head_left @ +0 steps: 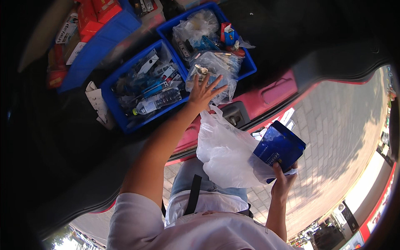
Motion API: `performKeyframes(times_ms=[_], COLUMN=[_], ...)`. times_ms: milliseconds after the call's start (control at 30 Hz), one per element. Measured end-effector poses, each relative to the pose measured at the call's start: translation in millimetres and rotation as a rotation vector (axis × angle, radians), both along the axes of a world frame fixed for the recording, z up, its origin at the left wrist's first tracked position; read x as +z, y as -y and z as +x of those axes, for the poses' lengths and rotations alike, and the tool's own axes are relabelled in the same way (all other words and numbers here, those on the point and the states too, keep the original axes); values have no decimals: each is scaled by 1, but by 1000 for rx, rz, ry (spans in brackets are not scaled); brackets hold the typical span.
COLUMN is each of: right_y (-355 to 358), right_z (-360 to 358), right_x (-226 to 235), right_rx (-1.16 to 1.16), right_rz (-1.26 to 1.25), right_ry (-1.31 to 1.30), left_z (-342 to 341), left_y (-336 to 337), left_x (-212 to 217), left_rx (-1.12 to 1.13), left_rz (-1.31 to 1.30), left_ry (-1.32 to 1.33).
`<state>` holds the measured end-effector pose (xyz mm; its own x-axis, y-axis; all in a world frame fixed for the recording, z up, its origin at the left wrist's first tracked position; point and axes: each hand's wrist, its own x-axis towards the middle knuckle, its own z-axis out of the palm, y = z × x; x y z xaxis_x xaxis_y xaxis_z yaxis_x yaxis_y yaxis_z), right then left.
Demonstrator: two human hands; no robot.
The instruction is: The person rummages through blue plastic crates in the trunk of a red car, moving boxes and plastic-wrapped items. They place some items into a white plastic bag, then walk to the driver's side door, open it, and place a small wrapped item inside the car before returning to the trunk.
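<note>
My left hand (204,92) reaches forward with its fingers spread over a clear plastic bag (216,66) of small metal parts. That bag lies on the near side of a blue bin (249,58). My right hand (284,179) is closed around the lower end of a flat, dark-blue box (280,143) with pale print. A white plastic bag (227,152) hangs between my hands, its one end against the box and its top just below my left hand. Whether my left hand touches the white bag cannot be made out.
A second blue bin (109,98) holds loose hardware and a plastic bottle (156,103). Red boxes (93,18) fill another blue container at the far left. The vehicle's red rear sill (271,93) runs in front of my body, with paved ground (329,129) to the right.
</note>
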<state>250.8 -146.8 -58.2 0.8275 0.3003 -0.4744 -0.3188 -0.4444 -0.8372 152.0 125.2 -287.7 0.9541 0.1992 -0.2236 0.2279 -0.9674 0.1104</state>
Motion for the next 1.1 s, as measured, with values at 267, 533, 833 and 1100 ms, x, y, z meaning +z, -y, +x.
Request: performKeyframes(times_ms=[267,533,833,1100], right_y=[26,101,104,72], right_z=[56,165,225,245], right_x=[8,81,86,85], right_rx=[-203,-189,-63,-26], right_rz=[110,161,172,130], right_ry=[-76,118,159,230], left_z=[-18,28,55,11], left_y=[-21,-11,-29,-66], left_x=[-20,-33,96,-38], left_rx=[77,644,977,2213], left_rz=[-276,-208,-718,-1677], left_ry=[23,220,898,1463])
